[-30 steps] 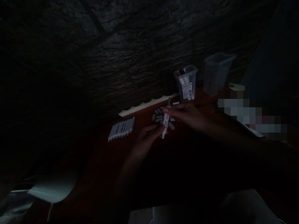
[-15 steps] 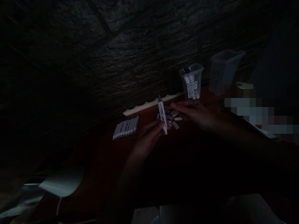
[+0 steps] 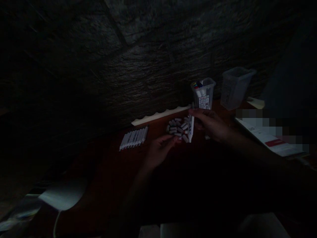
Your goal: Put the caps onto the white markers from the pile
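Note:
My right hand (image 3: 210, 123) is closed around the upper part of a white marker (image 3: 191, 129) that stands nearly upright above the table. My left hand (image 3: 162, 149) is at the near left side of a heap of small white marker caps (image 3: 173, 130). Its thumb and finger are pinched at a pale little piece that looks like a cap; the dim light hides its details. Left of the heap, several white markers (image 3: 133, 138) lie side by side in a neat slanting row.
Behind the caps runs a pale wavy-edged strip (image 3: 160, 116) along the dark rough wall. A clear tub (image 3: 205, 96) with markers and a second clear tub (image 3: 235, 89) stand at the back right. White papers (image 3: 267, 135) lie right; a white lamp-like object (image 3: 64, 196) is at lower left.
The marker has passed from my left hand to my right hand and moved right. My left hand has come to the caps, and more of the heap shows. The view has tilted slightly up.

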Tool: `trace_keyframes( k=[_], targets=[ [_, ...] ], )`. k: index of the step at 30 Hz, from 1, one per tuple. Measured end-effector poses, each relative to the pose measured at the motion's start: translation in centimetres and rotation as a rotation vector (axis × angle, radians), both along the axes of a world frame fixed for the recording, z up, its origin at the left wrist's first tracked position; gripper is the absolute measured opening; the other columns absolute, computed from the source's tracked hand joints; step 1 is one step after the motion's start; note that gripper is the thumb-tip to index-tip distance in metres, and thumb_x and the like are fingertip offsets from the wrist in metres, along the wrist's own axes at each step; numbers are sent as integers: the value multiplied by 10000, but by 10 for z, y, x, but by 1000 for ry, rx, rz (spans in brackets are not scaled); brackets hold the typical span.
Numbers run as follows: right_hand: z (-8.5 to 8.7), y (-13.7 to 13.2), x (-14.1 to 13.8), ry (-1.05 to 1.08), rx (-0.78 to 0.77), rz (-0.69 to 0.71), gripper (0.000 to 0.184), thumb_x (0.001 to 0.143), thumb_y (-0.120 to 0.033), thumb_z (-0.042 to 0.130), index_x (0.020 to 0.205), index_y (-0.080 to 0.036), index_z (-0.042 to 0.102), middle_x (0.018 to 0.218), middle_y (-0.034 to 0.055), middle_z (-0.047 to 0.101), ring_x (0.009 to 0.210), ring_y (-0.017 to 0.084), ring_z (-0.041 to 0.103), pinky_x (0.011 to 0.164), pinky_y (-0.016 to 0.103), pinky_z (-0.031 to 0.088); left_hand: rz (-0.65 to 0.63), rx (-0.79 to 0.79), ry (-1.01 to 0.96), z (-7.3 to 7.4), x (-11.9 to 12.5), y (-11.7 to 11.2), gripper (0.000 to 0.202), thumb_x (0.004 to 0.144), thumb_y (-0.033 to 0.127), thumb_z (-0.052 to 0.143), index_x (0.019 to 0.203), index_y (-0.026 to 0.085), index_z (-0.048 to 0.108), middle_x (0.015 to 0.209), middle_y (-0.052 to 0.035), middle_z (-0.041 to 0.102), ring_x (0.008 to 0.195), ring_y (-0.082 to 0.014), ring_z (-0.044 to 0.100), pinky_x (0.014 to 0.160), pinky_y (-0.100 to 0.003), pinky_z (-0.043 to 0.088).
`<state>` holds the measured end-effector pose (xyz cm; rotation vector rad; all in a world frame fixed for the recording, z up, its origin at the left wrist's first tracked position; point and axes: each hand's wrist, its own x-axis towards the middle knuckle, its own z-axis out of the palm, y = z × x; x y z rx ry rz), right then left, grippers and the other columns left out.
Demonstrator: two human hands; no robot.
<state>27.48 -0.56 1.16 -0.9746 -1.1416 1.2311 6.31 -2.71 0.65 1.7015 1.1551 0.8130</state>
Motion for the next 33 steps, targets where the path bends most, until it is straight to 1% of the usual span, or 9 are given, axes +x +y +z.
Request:
trace_keyframes(
  k=[4,7,11,17,24,26,28,30,33],
  targets=[
    [-2,10,10,57,-115,-202,335,771,-534,615,754,-202,577,616,4,571,510,118,505,445,247,368,226,265,199,-12,-11,15,262,880,391,564,924,177,710,945,-40,736,902,-182,661,857,-284,486],
    [-7,12,11,97,-180,-230,323,753,-519,626,763,-202,565,617,8,576,518,133,523,467,264,419,279,379,330,-23,-17,31,261,896,363,545,1035,194,688,1051,-46,722,974,-183,656,900,-288,482],
    [-13,12,9,78,-200,-253,306,753,-499,629,707,-205,559,549,-1,541,469,135,492,438,276,395,326,419,456,-30,-13,54,284,908,359,524,1055,183,691,1104,-64,715,1026,-197,650,944,-308,472],
    [-14,12,8,55,-235,-252,342,749,-542,620,761,-202,583,545,-1,539,456,143,492,430,285,378,241,367,571,-33,-14,67,239,888,349,544,988,223,721,1037,-29,738,978,-197,665,916,-308,483],
    [-17,10,5,67,-222,-222,365,754,-556,621,780,-193,586,560,12,542,466,137,497,417,267,383,230,411,794,-23,-24,53,355,944,346,436,1183,189,645,1156,-89,690,1081,-252,612,991,-366,426],
    [-16,9,4,67,-222,-221,349,759,-540,617,781,-194,583,574,10,546,479,133,498,430,265,401,236,402,763,-19,-24,49,359,958,320,398,1171,169,644,1151,-111,685,1084,-262,606,993,-382,418],
    [-13,7,3,72,-250,-227,347,757,-537,617,777,-193,580,595,9,556,487,131,502,432,262,408,253,402,630,-18,-23,47,333,953,318,416,1136,163,648,1118,-117,690,1055,-267,614,971,-395,429],
    [-9,5,1,97,-270,-229,353,750,-542,624,766,-193,572,597,5,557,478,124,495,420,254,397,266,380,407,-19,-22,46,287,922,351,497,1083,174,655,1088,-107,693,1031,-262,621,950,-394,440],
    [-3,1,-2,144,-275,-216,372,728,-555,661,747,-200,552,549,-20,517,447,109,464,406,246,379,230,190,-23,-18,-17,42,272,861,396,609,1044,201,653,1021,-69,707,964,-220,644,898,-355,464]
  ],
)
